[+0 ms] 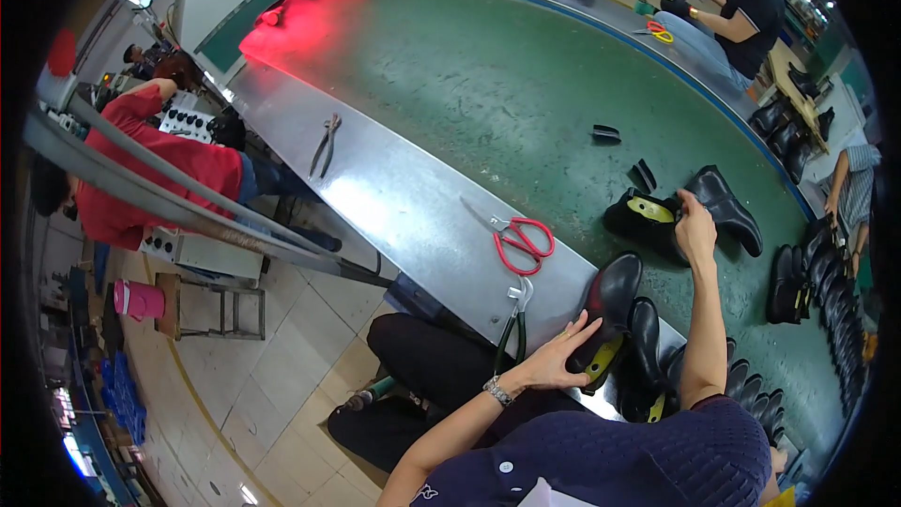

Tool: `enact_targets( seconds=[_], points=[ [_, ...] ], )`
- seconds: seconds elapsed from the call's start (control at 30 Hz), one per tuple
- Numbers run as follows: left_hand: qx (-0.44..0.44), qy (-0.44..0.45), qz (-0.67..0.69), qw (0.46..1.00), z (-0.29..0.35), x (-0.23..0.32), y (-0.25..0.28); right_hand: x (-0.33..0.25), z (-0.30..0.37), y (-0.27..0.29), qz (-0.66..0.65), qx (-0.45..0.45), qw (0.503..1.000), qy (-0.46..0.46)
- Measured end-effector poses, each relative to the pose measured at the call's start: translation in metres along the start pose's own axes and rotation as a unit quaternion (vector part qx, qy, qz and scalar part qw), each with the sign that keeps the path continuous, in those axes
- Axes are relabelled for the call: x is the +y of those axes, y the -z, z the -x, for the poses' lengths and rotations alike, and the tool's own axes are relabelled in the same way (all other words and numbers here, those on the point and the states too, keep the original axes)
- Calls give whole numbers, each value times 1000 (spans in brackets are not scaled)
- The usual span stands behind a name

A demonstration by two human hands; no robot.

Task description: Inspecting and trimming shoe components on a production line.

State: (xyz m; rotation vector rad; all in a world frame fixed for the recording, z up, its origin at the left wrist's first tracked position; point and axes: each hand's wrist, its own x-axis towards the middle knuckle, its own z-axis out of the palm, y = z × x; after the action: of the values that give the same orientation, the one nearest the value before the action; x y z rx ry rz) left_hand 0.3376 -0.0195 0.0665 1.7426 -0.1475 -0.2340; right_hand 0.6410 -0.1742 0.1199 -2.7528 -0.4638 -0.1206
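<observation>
My left hand point(556, 357), with a metal watch at its wrist, grips a black ankle boot point(619, 284) by its shaft at the edge of the metal ledge. Yellow lining shows in that boot's opening. Farther out, my right hand point(695, 231) has its fingers curled at the top of another black boot point(624, 218), which lies on the green belt with its yellow lining showing. Just to the right, a third black boot point(721, 202) rests near the same hand. Another dark boot point(645, 329) is beside the one in my left hand.
Red-handled scissors point(526, 246), green-handled pliers point(512, 324) and dark pincers point(326, 145) lie on the metal ledge point(394, 197). Two small black pieces point(606, 134) sit on the green belt point(450, 84). Several boots point(826, 291) line the right. Co-workers sit at left and far right.
</observation>
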Motion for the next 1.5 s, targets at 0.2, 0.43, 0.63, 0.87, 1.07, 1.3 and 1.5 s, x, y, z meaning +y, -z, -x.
enact_targets(
  seconds=[0.2, 0.43, 0.63, 0.87, 1.07, 1.3, 1.5],
  points=[
    [32, 21, 67, 997, 13, -7, -2, -109, 35, 28, -169, 20, 970, 174],
    [117, 56, 97, 987, 80, -2, 10, -119, 85, 59, -149, -3, 978, 145],
    [241, 123, 200, 942, 193, -11, 8, -144, 144, 35, -75, -145, 967, 194],
    [449, 162, 129, 869, 242, -7, -10, -215, 146, -64, -3, -232, 947, 221],
    [324, -22, -239, 915, 129, -11, -6, -202, 120, -139, 86, -198, 965, 148],
    [225, -15, -416, 881, 60, -73, -3, -184, 109, -155, 10, -98, 973, 210],
    [285, 48, -462, 839, 40, -91, 40, -194, 95, -126, -128, -110, 981, 98]
  ],
)
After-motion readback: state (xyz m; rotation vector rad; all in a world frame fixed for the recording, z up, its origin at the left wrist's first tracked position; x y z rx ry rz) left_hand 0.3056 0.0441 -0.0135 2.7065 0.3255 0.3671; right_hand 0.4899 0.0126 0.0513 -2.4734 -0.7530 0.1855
